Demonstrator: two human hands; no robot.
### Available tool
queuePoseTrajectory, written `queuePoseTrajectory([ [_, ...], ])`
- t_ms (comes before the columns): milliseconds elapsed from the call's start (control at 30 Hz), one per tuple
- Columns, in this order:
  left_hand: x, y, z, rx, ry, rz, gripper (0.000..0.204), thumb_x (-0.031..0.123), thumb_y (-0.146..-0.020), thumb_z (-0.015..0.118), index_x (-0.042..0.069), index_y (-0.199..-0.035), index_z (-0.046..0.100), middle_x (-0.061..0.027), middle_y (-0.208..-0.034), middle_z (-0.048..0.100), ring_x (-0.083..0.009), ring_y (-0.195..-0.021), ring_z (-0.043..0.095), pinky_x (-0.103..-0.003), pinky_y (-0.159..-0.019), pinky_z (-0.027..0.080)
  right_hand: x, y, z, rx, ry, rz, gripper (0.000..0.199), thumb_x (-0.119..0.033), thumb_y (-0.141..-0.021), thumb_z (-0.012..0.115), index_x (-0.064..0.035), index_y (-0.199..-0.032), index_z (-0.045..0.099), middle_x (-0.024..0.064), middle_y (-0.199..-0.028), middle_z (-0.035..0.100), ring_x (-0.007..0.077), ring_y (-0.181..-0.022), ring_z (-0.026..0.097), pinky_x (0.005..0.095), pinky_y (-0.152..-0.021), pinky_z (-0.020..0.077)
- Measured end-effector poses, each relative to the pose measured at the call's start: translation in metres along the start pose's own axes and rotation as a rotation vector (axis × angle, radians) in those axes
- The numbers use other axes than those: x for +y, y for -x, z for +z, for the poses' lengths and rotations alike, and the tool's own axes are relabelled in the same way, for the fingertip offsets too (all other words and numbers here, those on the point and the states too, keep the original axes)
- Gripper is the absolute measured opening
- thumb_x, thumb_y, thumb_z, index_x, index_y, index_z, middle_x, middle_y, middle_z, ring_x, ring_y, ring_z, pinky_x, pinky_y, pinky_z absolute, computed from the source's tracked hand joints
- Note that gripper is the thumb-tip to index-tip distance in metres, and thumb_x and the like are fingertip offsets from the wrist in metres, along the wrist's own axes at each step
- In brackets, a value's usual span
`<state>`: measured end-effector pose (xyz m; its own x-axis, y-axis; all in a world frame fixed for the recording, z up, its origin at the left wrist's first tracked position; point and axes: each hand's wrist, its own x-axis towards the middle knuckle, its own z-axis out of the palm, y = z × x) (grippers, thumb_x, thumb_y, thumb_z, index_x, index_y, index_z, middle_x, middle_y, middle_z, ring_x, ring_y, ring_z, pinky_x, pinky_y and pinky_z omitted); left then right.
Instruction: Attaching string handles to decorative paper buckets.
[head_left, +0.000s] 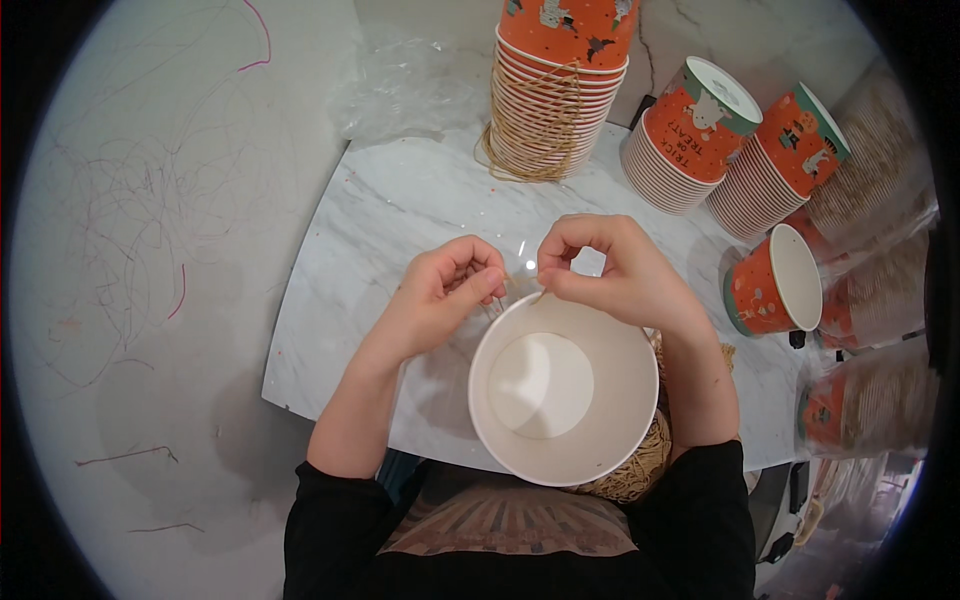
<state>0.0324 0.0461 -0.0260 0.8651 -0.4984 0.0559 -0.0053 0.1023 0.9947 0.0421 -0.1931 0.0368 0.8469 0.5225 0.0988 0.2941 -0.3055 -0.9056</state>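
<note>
A white-lined paper bucket [625, 385] stands at the table's near edge, its open mouth facing up. Just beyond its far rim, my left hand [445, 292] pinches what looks like a thin tan cord [513, 284] between thumb and fingertips. My right hand [612, 268] is closed in a pinch right at the rim, apparently on the same cord; its fingertips touch or nearly touch the bucket's edge. The cord is too fine to follow between the hands. A heap of tan cords [640, 465] lies beside the bucket, partly hidden by it and my right forearm.
At the back rises a tall stack of orange-printed buckets [560, 110] with tan cords hanging on it. Two upside-down stacks [685, 140] [780, 160] and a single bucket [765, 290] stand right. Plastic-wrapped stacks [880, 290] line the far right. Clear plastic [405, 85] lies back left.
</note>
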Motion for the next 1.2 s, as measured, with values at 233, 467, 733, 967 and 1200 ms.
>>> queuePoseTrajectory([
  [233,-0.007,-0.003,0.005,0.167,-0.110,0.163,0.010,0.012,-0.102,0.061,0.002,-0.101,0.060,0.0009,-0.090,0.061,-0.0073,-0.085,0.058,-0.023,-0.079,0.048,0.001,-0.002,-0.001,-0.033,-0.010,-0.043,0.009,-0.007,-0.082,0.070,0.0017,-0.084,0.068,0.0036,-0.081,0.067,0.0115,-0.082,0.061,0.0273,-0.078,0.0481],
  [467,-0.008,-0.004,0.013,0.274,-0.164,0.274,0.009,0.009,-0.100,0.063,0.001,-0.100,0.062,-0.0009,-0.090,0.065,-0.0087,-0.084,0.060,-0.025,-0.079,0.049,0.002,-0.002,-0.001,-0.051,-0.001,-0.089,0.010,-0.007,-0.082,0.068,0.0029,-0.084,0.066,0.0044,-0.077,0.067,0.0118,-0.077,0.061,0.0290,-0.075,0.0511],
  [733,-0.010,-0.002,0.015,0.228,-0.027,0.294,0.009,0.009,-0.100,0.064,0.000,-0.101,0.063,-0.0011,-0.093,0.065,-0.0080,-0.084,0.061,-0.025,-0.078,0.050,-0.007,-0.002,0.002,-0.072,-0.013,0.056,0.015,-0.015,-0.087,0.074,-0.0008,-0.086,0.069,0.0007,-0.082,0.069,0.0084,-0.081,0.062,0.0264,-0.079,0.0489],
  [967,-0.007,0.000,0.017,0.201,0.028,0.213,0.010,0.011,-0.102,0.062,0.001,-0.102,0.062,-0.0021,-0.091,0.066,-0.0074,-0.084,0.063,-0.024,-0.076,0.052,-0.002,-0.003,0.008,-0.036,-0.082,0.035,0.014,-0.012,-0.088,0.072,0.0007,-0.086,0.068,0.0014,-0.082,0.068,0.0094,-0.082,0.062,0.0267,-0.080,0.0490],
  [1200,-0.010,-0.002,0.013,0.136,0.047,0.213,0.014,0.015,-0.106,0.056,0.002,-0.103,0.059,-0.0014,-0.089,0.065,-0.0067,-0.083,0.060,-0.024,-0.077,0.050,-0.001,-0.004,0.008,-0.021,-0.088,0.024,0.012,-0.010,-0.089,0.070,0.0017,-0.086,0.067,0.0017,-0.083,0.067,0.0098,-0.083,0.061,0.0275,-0.080,0.0489],
])
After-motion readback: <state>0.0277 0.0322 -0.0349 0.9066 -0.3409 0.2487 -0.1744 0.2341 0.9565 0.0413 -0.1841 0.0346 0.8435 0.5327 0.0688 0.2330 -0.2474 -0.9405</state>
